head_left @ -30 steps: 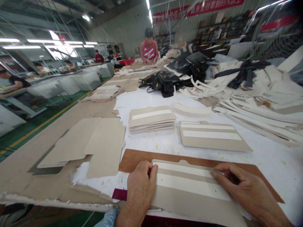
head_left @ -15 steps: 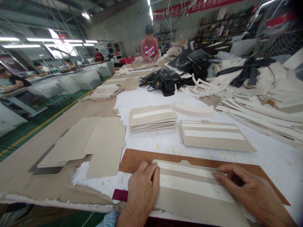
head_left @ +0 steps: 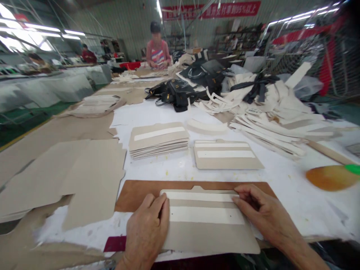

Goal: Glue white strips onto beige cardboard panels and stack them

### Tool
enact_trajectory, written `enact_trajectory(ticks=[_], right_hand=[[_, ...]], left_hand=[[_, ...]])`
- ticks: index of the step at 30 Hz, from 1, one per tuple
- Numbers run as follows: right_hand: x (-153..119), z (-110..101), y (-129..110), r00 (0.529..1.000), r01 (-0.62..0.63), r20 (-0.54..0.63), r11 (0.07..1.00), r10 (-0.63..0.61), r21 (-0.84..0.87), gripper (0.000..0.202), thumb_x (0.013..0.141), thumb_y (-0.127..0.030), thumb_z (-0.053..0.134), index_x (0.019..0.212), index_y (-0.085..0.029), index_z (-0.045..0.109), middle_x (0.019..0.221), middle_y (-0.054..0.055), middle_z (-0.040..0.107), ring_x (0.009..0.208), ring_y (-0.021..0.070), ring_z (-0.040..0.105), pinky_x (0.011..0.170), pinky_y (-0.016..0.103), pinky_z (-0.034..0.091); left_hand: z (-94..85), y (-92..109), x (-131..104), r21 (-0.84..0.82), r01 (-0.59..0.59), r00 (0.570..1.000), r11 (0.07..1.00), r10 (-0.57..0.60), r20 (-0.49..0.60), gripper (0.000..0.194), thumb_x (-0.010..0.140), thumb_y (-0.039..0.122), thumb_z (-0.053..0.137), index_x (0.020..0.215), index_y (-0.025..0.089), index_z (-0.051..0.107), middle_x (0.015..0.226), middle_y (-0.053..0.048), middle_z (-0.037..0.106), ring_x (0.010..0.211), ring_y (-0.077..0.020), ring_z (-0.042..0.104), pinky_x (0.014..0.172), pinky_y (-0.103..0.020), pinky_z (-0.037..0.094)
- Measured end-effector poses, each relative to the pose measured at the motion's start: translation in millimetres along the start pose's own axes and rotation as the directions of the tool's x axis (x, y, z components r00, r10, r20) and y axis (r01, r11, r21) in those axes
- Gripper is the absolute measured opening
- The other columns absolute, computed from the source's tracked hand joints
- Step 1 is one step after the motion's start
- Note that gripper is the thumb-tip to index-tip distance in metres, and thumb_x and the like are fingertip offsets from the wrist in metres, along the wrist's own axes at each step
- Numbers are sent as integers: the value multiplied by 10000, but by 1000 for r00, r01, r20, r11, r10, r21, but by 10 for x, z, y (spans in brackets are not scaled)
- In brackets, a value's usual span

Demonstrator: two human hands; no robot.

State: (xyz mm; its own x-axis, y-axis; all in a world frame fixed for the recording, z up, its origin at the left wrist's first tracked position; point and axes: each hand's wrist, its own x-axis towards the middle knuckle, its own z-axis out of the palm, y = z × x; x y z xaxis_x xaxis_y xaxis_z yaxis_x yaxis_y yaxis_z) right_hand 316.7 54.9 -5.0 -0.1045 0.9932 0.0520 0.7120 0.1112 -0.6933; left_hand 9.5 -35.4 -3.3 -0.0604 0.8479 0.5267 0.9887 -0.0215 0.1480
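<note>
A beige bag panel (head_left: 208, 236) with a small tab on its far edge lies before me on a brown sheet (head_left: 132, 191). Across it run a narrow white strip (head_left: 197, 195) and, nearer me, a wider white strip (head_left: 205, 215) with small dots. My left hand (head_left: 147, 225) is closed at the panel's far left corner, thumb against the edge. At the far right corner, by the narrow strip's end, my right hand (head_left: 257, 206) pinches with thumb and fingers. A maroon piece (head_left: 114, 243) pokes out beside my left wrist.
Beyond lie a stack of beige panels (head_left: 159, 137) and another panel set with white strips (head_left: 227, 163). Plain beige sheets (head_left: 95, 176) cover the left. Black bags (head_left: 180, 92) and pale offcuts (head_left: 270, 131) are heaped farther back. An orange, green-ended object (head_left: 332, 177) sits right; a co-worker (head_left: 158, 52) stands opposite.
My view has swung to the right, so the table's things appear farther left and the orange object has come into view. Both hands stay at the panel's far corners.
</note>
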Motion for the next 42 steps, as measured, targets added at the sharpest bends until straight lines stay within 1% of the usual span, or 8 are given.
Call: enact_trajectory(ticks=[6,9,13,19,29,34,38,42], right_hand=[[5,5,-126,999,-40,-32,999,41,31,263,838,-490,617,919,-252,694,723,8,724,648,217,680,638,353,521],[36,34,-142,998,-62,-15,997,63,34,250,827,-473,614,929,-255,680,735,4,723,639,209,671,636,352,511],[84,41,-170,996,-84,12,996,83,18,253,784,-470,585,905,-259,654,721,12,718,650,225,684,640,363,515],[113,-15,-247,995,-82,60,996,83,-17,213,756,-462,559,829,-268,607,700,16,704,633,225,671,628,360,497],[120,-34,-240,995,-24,90,995,33,-93,211,815,-437,564,709,-261,610,632,2,668,607,203,630,613,333,436],[125,-55,-258,993,-25,115,996,35,-89,222,818,-437,547,712,-258,623,658,15,697,615,205,639,621,333,443],[138,-78,-256,990,-25,136,995,38,-99,221,818,-435,545,727,-253,632,664,19,707,615,207,642,625,335,447],[159,-65,-268,989,4,147,994,12,-106,223,827,-407,552,720,-244,661,678,27,725,635,208,653,628,332,449]], left_hand=[[15,-76,-2,38,-72,997,997,72,-16,289,1097,325,458,1041,215,719,772,20,603,599,-155,638,540,-296,464],[22,-89,-18,32,-85,996,996,85,-5,298,1105,335,442,1068,208,709,797,15,608,640,-156,645,574,-293,470],[25,-91,-23,36,-58,998,998,59,-11,327,1114,356,415,1067,216,707,794,15,602,637,-162,635,572,-301,458],[12,-113,3,60,-111,994,992,112,-13,327,1107,339,413,1060,205,708,782,15,615,615,-153,644,538,-294,451],[26,-124,-12,28,-63,998,998,63,-5,337,1104,377,423,1057,217,715,794,20,633,618,-148,657,547,-288,462],[37,-141,-34,15,-54,998,998,53,21,309,1097,394,457,1100,221,713,820,23,642,642,-145,669,564,-289,468],[35,-134,-39,7,-40,999,999,40,-2,327,1102,385,443,1064,217,721,807,22,639,645,-147,668,583,-290,477],[56,-140,-41,30,-34,999,999,33,13,270,1078,375,503,1093,227,728,824,21,660,646,-148,672,573,-289,472]])
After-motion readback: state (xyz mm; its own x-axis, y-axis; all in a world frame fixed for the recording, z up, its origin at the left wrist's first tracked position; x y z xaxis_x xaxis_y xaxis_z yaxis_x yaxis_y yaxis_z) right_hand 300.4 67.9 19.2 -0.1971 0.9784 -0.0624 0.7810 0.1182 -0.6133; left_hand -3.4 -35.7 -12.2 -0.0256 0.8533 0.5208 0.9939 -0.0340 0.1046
